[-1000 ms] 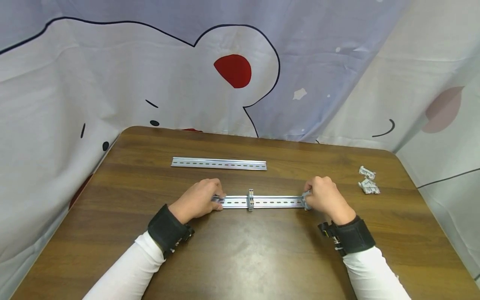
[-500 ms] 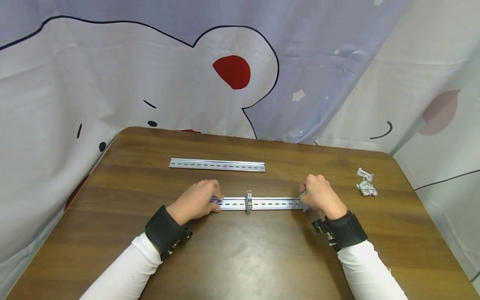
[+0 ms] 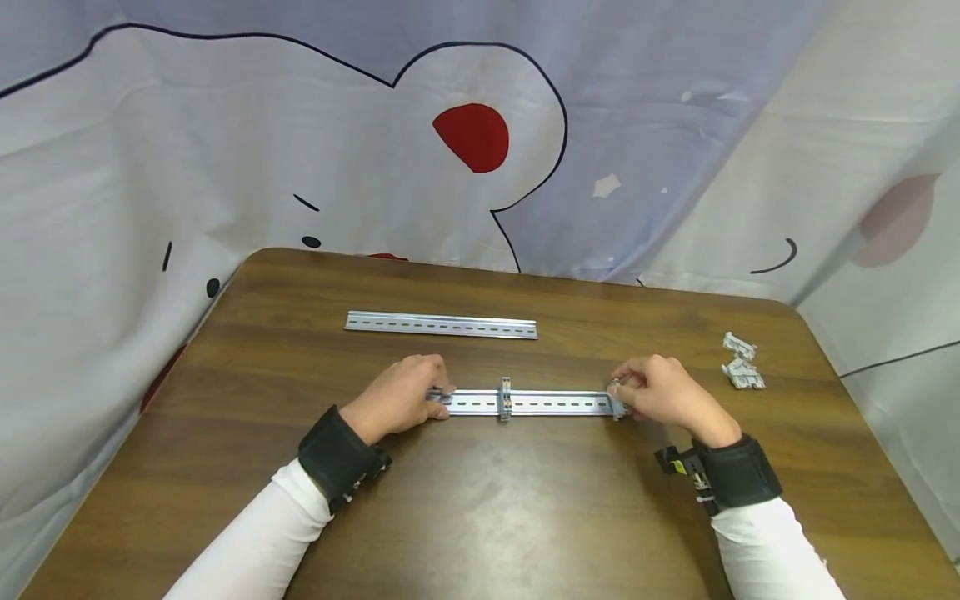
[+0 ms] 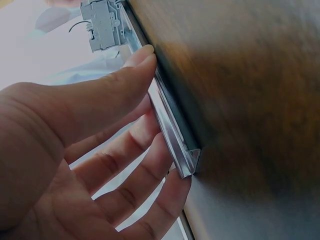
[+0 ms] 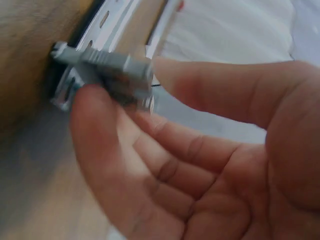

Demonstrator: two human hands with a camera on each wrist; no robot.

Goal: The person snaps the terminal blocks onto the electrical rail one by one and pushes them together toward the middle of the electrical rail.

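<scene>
A slotted metal DIN rail (image 3: 558, 404) lies across the wooden table. My left hand (image 3: 401, 398) holds its left end, thumb on the near edge and fingers along the far one. Partway along the rail a grey terminal block (image 3: 506, 400) stands upright; it also shows at the top of the left wrist view. At the rail's right end my right hand (image 3: 669, 398) pinches a second grey terminal block (image 5: 117, 72) between thumb and index finger. That block sits across the rail, slightly blurred in the right wrist view; whether it is fully seated cannot be told.
Another DIN rail (image 3: 442, 325) lies behind, towards the table's back edge. Several loose light-grey terminal blocks (image 3: 742, 372) lie in a small pile at the right. A printed curtain (image 3: 337, 150) hangs behind the table (image 3: 480, 508).
My right wrist has swung out to the right and the hand has turned, so more of the end block shows. My left hand keeps its hold on the rail.
</scene>
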